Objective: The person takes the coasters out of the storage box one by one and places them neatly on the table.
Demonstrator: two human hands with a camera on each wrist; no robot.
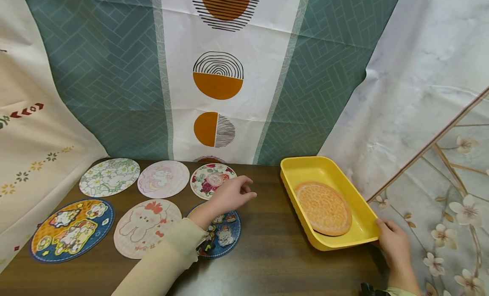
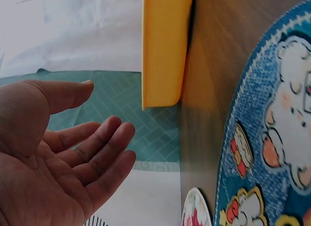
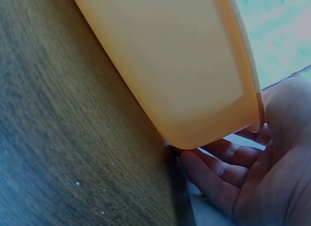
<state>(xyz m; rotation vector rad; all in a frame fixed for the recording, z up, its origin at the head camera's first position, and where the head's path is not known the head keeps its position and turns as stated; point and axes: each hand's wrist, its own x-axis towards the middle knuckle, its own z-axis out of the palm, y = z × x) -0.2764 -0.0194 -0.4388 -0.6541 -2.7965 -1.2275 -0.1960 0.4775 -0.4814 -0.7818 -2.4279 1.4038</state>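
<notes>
In the head view my right hand grips the near right corner of a yellow rectangular tray. The right wrist view has its thumb at the rim and its fingers curled against the outer wall and underside. Inside the tray lies a round orange-brown mat with a biscuit-like pattern. My left hand is held above the table, its fingers relaxed and bent a little, with nothing in them. Below it are a round blue mat with cartoon bears and a round floral mat, both partly covered by the hand and arm.
Farther left on the brown table lie a pink rabbit mat, a blue and orange cartoon mat, a pale unicorn mat and a green-white flowered mat. Patterned cloth hangs along the back and both sides.
</notes>
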